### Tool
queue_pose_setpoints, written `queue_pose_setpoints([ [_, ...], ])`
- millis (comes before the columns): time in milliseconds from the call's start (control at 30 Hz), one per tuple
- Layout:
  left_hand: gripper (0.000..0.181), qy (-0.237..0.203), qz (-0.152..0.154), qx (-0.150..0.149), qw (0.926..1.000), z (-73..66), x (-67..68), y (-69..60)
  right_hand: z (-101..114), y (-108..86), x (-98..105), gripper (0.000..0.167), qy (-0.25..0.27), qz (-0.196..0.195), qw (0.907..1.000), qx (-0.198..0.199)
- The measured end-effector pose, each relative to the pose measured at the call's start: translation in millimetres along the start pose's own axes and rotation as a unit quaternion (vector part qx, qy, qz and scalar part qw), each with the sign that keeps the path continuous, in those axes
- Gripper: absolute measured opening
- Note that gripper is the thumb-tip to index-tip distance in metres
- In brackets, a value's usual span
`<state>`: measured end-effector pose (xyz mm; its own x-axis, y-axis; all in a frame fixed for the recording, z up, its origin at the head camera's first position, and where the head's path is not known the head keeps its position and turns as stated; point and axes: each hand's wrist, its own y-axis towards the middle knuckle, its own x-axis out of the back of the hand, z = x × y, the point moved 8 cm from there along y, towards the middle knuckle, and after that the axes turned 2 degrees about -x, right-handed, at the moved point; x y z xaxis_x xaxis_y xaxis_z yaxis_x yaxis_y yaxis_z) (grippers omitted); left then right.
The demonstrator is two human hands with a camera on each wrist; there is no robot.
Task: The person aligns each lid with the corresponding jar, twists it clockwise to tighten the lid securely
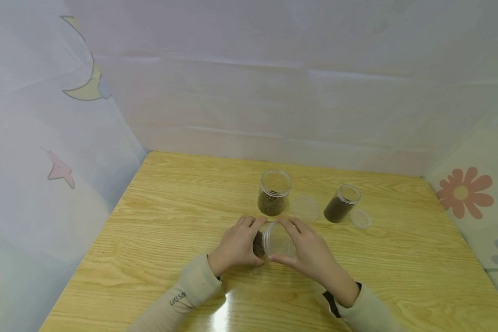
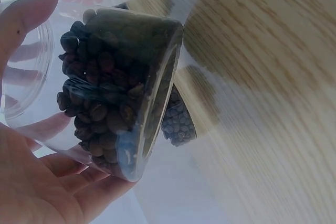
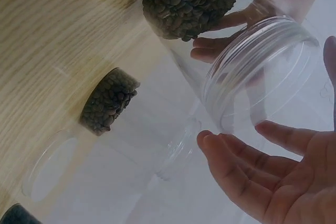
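Midway between the side edges of the wood-grained table, the left hand grips a tilted, clear cylindrical jar of dark beans, the right hand grips its ribbed rim, and partly legible lettering marks a sleeve.

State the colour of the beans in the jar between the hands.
The beans are dark brown, nearly black, showing best in the left wrist view.
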<state>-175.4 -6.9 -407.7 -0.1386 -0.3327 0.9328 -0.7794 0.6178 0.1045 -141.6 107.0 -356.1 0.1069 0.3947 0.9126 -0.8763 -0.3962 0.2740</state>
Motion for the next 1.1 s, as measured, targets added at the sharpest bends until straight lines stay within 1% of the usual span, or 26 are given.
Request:
queue_pose_setpoints([
  [67,0.098,-0.001,-0.001,0.000,1.0000,0.0,0.2,0.1,-2,-0.6,0,0.086,0.007,0.009,0.9999,0.000],
  [133,0.098,-0.001,-0.001,-0.001,1.0000,-0.2,0.3,0.1,-3,-0.6,1,0.088,0.023,0.019,0.9995,0.014],
  [167,0.098,-0.002,0.000,-0.001,1.0000,-0.3,0.4,0.1,-3,-0.6,2,0.088,0.033,0.022,0.9988,0.028],
  [233,0.098,-0.001,0.000,-0.001,1.0000,-0.3,0.7,0.0,-1,-0.7,3,0.088,0.049,0.024,0.9962,0.068],
  [333,0.098,-0.001,-0.002,-0.001,1.0000,-0.1,1.4,-0.2,3,-2.0,5,0.088,0.067,0.022,0.9897,0.125],
  [433,0.097,0.000,-0.004,-0.002,1.0000,0.0,1.7,-0.1,6,-3.4,6,0.086,0.076,0.015,0.9842,0.159],
  [533,0.097,-0.001,-0.003,-0.004,1.0000,-0.4,1.5,0.0,8,-4.1,7,0.086,0.079,0.007,0.9808,0.178],
  [733,0.097,0.001,-0.002,-0.004,1.0000,-0.6,1.6,0.0,9,-3.9,7,0.085,0.079,0.000,0.9784,0.191],
  [967,0.097,-0.002,-0.001,-0.001,1.0000,0.2,1.4,0.2,8,-2.2,5,0.081,0.072,0.005,0.9821,0.174],
  [1100,0.097,-0.006,-0.001,0.002,1.0000,0.6,1.8,0.3,8,-1.0,5,0.078,0.071,-0.007,0.9835,0.166],
])
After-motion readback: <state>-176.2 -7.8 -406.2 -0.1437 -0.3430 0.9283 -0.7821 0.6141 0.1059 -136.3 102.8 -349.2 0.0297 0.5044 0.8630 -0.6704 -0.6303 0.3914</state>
